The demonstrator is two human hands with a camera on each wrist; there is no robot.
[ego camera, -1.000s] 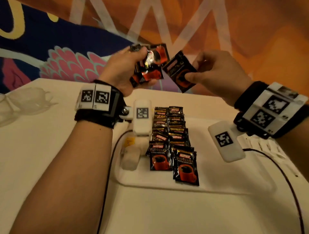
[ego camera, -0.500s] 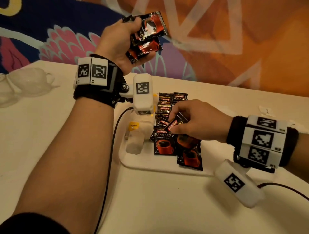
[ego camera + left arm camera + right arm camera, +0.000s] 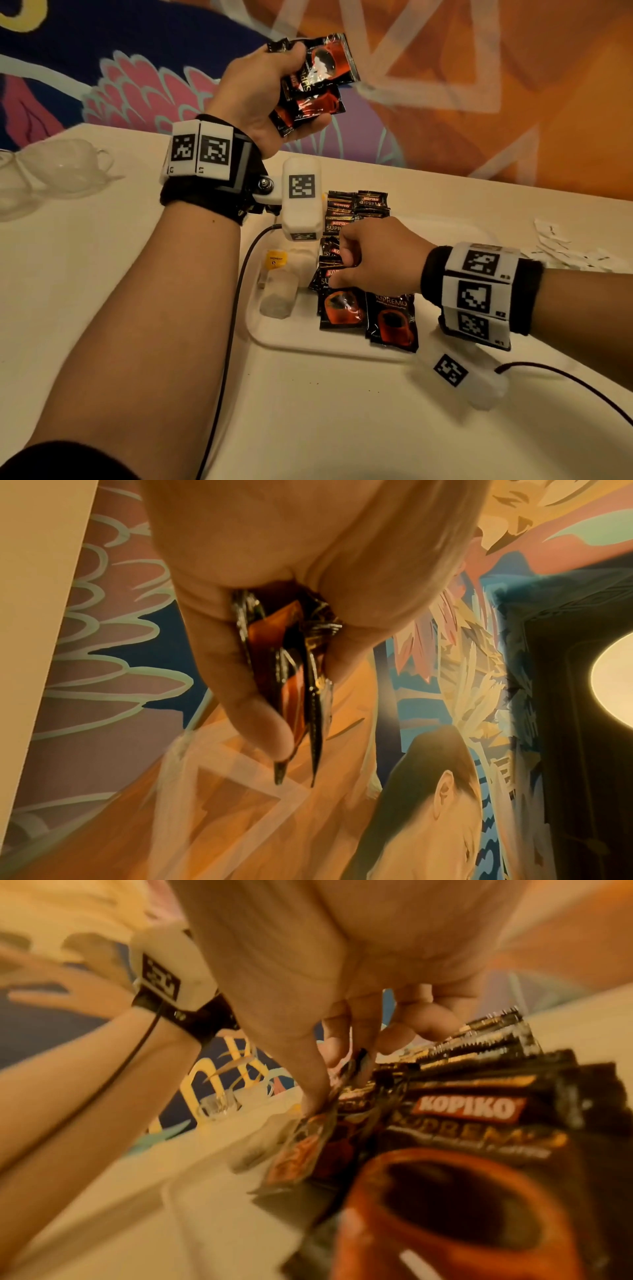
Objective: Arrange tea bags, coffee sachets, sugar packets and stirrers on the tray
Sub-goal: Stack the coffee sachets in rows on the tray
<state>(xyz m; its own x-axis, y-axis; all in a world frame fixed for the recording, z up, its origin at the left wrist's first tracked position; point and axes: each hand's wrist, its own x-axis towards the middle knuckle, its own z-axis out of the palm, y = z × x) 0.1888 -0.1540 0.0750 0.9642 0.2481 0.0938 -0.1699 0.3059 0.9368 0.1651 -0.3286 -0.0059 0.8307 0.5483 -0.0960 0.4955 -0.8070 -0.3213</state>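
The left hand (image 3: pixel 263 92) was raised above the far edge of the cream-coloured surface (image 3: pixel 102 274), its fingers curled round a small bunch of glossy black-and-red coffee sachets (image 3: pixel 313 84); the left wrist view showed the same sachets (image 3: pixel 294 674) edge-on, clamped between thumb and fingers. The right hand (image 3: pixel 380 260) was low over the white rounded-corner plastic tray (image 3: pixel 274 337), thumb and forefinger pinching the top edge of one black coffee sachet (image 3: pixel 301 1145) that stood tilted at the left side of the sachets already lying there. Those formed two overlapping rows of black sachets (image 3: pixel 356 212) running from the far side of the tray toward the near side, ending in two front sachets (image 3: pixel 390 322) just below the right hand's knuckles. The packets read "KOPIKO" in white on a red band and "SUPREMO" in gold, above a picture of a red cup of coffee. At the tray's left end stood a small pale packet with a yellow tag (image 3: pixel 275 260) reading "MOMENT". Thin white paper packets (image 3: pixel 561 246) lay on the surface beyond the right wrist, and clear glass cups (image 3: pixel 65 168) stood far left.
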